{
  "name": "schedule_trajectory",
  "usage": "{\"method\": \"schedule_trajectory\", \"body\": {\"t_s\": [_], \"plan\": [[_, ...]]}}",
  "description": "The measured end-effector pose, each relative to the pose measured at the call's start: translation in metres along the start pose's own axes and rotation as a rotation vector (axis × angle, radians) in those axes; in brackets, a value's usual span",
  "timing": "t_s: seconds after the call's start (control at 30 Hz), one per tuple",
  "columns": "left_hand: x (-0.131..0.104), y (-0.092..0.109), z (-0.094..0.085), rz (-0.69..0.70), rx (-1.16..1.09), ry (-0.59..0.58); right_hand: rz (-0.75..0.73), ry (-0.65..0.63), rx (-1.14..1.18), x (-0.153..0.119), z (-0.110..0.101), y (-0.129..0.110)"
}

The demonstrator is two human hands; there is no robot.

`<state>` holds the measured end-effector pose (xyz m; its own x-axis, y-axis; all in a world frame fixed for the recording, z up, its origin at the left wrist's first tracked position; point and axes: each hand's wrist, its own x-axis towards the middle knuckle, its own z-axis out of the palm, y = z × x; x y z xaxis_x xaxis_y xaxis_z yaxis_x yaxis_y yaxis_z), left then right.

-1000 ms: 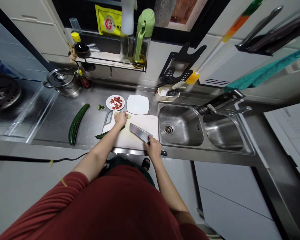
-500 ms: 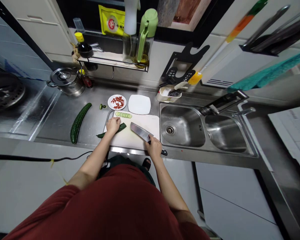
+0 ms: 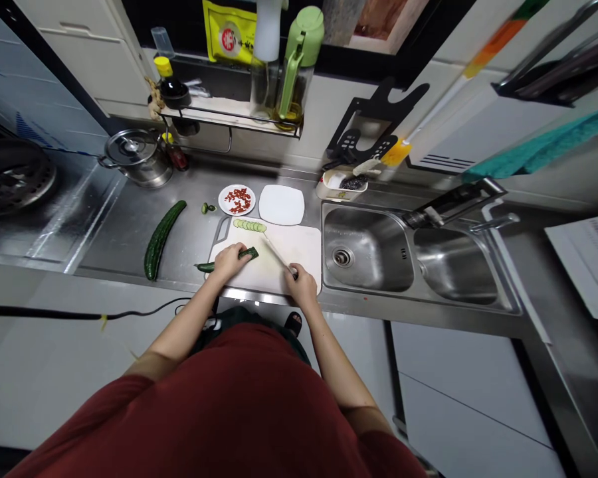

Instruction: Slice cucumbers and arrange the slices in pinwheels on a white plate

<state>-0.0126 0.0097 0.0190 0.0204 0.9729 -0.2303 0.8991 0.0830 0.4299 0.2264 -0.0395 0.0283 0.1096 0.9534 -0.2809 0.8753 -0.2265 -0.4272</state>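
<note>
Head view: both forearms reach forward from red sleeves and angle inward over the cutting board [image 3: 301,242]. Left hand [image 3: 230,262] is palm-down, fingers curled over the shorter cucumber [image 3: 250,253], gripping it on the board's left half; thumb near the end facing the knife. Right hand [image 3: 301,285] is wrapped in a fist around the handle of the knife [image 3: 278,254], blade slanting up-left toward the cucumber slices [image 3: 250,226], which overlap in a row along the board's far edge. Cucumber lies slantwise, narrow tip poking out past the board's left edge, cut end toward the blade, just apart from it. Middle of cucumber is hidden under the left hand; most of the knife handle is inside the right fist. Blade shows nearly edge-on, so its broad face is hard to make out; can't tell whether it touches the board. Burner [image 3: 12,176] is cut off at left, papers [image 3: 585,265] at right; red bits on the round plate [image 3: 222,201] too small to identify.
</note>
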Motion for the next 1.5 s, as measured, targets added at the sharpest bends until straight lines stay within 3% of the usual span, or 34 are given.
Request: {"method": "schedule_trajectory", "body": {"t_s": [0.43,0.83,1.5], "plan": [[-0.022,0.008,0.017,0.1,0.023,0.068,-0.215,-0.238,-0.304,-0.01,-0.005,-0.028],[-0.019,0.003,0.021,0.158,0.102,0.072,-0.228,-0.276,-0.329,-0.013,-0.002,-0.046],[-0.02,0.003,0.027,0.175,0.131,0.09,-0.239,-0.306,-0.318,-0.01,-0.002,-0.049]]}}
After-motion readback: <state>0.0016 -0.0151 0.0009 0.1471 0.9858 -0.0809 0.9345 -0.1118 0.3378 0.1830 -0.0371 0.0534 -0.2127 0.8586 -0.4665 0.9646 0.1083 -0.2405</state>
